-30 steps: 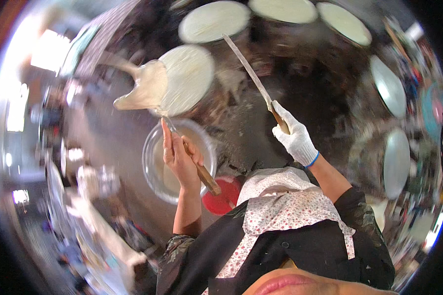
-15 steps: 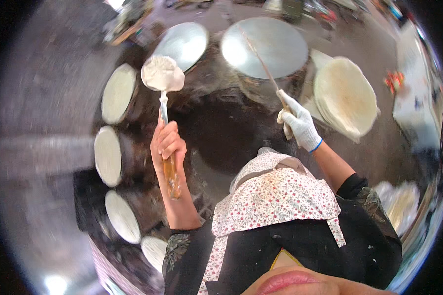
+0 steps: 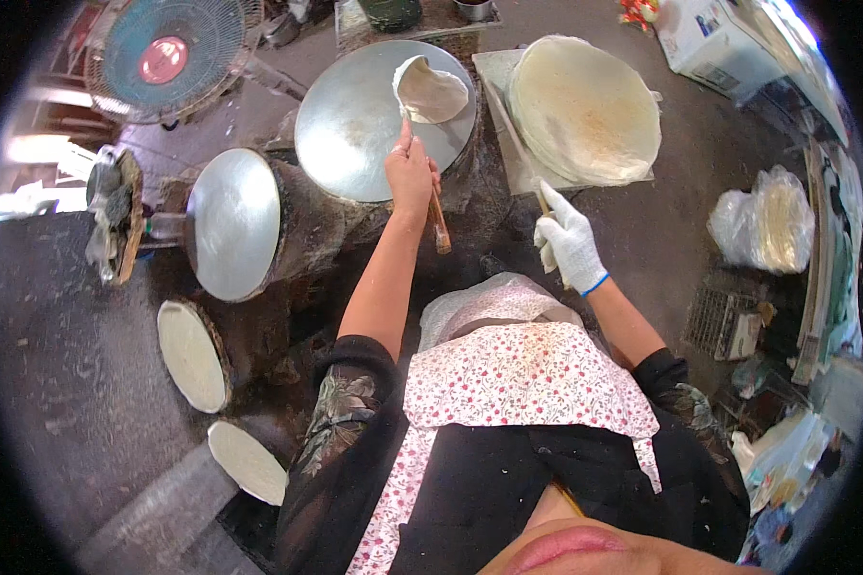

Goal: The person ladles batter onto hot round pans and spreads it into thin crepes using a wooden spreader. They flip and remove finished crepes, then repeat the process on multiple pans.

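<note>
My bare left hand (image 3: 411,180) is closed round the wooden handle of a ladle (image 3: 413,79), its index finger stretched along the shaft. The ladle is tipped over a round metal griddle (image 3: 350,125), and thick off-white batter (image 3: 436,98) shows at its bowl. Whether the batter touches the griddle I cannot tell. My right hand (image 3: 572,241), in a white knit glove, grips a long thin stick-like tool (image 3: 545,199); only a short piece of it shows. Just beyond that hand, a stack of thin round flatbreads (image 3: 585,110) lies on a pale board (image 3: 504,129).
A second bare griddle (image 3: 235,225) stands to the left, followed by round plates covered with pale batter (image 3: 193,356) (image 3: 247,462). A fan (image 3: 168,59) stands at the far left. On the right are a white box (image 3: 714,48), a plastic-wrapped bundle (image 3: 781,225) and a wire crate (image 3: 717,321).
The view has turned left to right along the griddles. My left hand has brought the batter-filled ladle over a griddle and tipped it. The right hand's tool no longer reaches across a griddle.
</note>
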`<state>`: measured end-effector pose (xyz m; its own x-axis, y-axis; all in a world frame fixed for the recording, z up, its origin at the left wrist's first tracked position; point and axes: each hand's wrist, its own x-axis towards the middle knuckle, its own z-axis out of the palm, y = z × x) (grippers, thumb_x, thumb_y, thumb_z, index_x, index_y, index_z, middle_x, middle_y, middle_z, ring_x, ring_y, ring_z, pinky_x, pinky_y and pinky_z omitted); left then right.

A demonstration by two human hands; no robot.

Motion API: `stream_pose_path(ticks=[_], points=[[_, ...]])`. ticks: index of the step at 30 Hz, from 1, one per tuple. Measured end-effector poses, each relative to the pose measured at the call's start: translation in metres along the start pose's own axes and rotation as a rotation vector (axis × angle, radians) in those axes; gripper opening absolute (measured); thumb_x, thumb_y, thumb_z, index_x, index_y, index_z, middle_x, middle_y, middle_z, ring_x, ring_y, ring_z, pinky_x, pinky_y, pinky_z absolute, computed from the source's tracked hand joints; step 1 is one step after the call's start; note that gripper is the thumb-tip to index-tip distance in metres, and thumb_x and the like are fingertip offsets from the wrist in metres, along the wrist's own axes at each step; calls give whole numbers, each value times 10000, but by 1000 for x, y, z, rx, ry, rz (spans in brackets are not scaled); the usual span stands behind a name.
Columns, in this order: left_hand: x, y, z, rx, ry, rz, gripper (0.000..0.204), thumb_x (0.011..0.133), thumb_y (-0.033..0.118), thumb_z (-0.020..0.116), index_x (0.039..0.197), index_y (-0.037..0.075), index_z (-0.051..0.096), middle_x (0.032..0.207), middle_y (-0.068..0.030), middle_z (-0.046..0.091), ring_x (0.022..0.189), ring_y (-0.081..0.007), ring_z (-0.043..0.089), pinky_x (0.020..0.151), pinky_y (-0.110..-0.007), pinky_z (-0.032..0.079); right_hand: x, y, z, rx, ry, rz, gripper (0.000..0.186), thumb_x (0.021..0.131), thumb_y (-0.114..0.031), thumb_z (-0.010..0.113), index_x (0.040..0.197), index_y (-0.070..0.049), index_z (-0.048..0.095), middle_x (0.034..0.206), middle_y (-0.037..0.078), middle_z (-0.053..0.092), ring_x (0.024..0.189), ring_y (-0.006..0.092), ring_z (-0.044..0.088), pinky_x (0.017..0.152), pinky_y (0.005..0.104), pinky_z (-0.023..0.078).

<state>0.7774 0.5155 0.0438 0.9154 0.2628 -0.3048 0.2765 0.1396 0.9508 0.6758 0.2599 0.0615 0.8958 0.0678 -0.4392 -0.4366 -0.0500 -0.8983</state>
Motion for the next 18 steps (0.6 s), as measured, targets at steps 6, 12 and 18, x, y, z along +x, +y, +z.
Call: stream_pose_path(ticks=[6, 12, 18], points=[[46, -41, -49, 1057, -127, 591, 519, 1070, 170, 554, 1584, 241, 529, 767, -204, 684, 645, -387, 664, 613, -511, 508, 13, 33, 65, -117, 225, 43, 683, 917, -58, 584, 1590, -168, 539, 694, 6, 570, 562, 81, 501, 544, 287, 459], [89, -33, -81, 1076, -113, 630, 515, 1048, 274, 624, 1547, 384, 559, 750, -145, 703, 673, -375, 683, 652, -503, 527, 21, 81, 117, -251, 412, -149, 599, 996, -181, 663, 1575, -106, 530, 1200, 164, 711, 1009, 213, 687, 905, 337, 529], [102, -21, -105, 717, -47, 589, 564, 1036, 198, 671, 1567, 349, 555, 675, -127, 628, 567, -214, 549, 605, -369, 493, 46, 44, 186, -414, 472, 106, 508, 1064, -253, 617, 1538, -81, 554, 1431, 226, 658, 1284, 319, 680, 1065, 364, 509]])
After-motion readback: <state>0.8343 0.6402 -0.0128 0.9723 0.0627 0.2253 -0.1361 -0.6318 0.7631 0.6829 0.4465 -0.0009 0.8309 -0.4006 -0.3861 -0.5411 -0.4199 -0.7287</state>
